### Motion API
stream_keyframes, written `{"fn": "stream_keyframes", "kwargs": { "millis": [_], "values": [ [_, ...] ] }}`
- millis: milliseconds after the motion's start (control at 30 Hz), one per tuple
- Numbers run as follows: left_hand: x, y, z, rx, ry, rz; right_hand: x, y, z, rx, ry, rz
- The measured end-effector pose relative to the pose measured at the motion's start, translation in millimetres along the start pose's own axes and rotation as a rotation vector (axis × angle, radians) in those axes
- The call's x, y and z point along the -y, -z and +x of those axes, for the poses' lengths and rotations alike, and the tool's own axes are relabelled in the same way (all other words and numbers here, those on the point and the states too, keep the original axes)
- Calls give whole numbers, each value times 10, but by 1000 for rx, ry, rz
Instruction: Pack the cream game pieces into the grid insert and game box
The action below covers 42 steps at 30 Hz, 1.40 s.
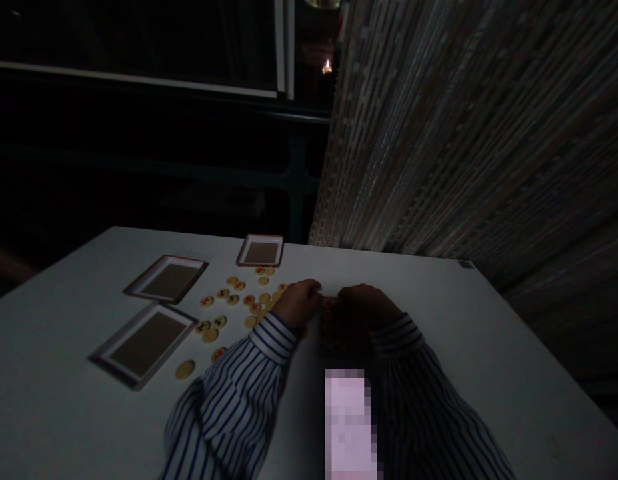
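Observation:
A small dark box [332,328] with round pieces in it lies on the table between my two hands. My left hand [299,304] curls at its far left corner, thumb and fingers closed together by the edge. Along its right side, my right hand [369,305] is bent over the rim, its fingertips lost in shadow. Round wooden Chinese chess pieces [223,293] are scattered left of my left hand, some showing red or black characters and others plain. My left forearm and hand hide part of that group.
Three shallow rectangular trays with brown insides lie on the white table [489,360]: a near tray [147,343], a middle tray [171,278] and a far tray [261,251]. A string curtain [413,133] hangs beyond the back right edge. A pixelated pink patch [347,427] covers the front.

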<state>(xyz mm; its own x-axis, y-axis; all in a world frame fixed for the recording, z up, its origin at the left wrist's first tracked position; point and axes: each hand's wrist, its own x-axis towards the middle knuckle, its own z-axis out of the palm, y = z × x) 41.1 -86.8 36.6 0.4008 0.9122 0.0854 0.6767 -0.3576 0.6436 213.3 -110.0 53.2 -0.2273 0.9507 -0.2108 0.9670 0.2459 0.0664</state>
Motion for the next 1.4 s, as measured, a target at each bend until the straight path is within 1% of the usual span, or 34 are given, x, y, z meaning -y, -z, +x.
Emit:
{"fn": "stream_keyframes", "kwargs": {
  "millis": [167,367,500,767,1167,1400],
  "values": [
    [44,-23,11,-5,-17,-20,22,15,-8,8,-4,-7],
    [53,-30,10,-7,-28,-24,30,16,-20,-1,7,-11],
    [65,-38,16,-15,-34,-18,21,2,-11,15,0,-12],
    [55,-19,20,8,-28,-13,7,-8,-12,9,7,-16],
    [14,2,0,8,-9,-14,32,-5,-12,2,19,-2],
    [26,-14,4,18,-19,-19,21,-8,-12,-10,31,5]
  ]
}}
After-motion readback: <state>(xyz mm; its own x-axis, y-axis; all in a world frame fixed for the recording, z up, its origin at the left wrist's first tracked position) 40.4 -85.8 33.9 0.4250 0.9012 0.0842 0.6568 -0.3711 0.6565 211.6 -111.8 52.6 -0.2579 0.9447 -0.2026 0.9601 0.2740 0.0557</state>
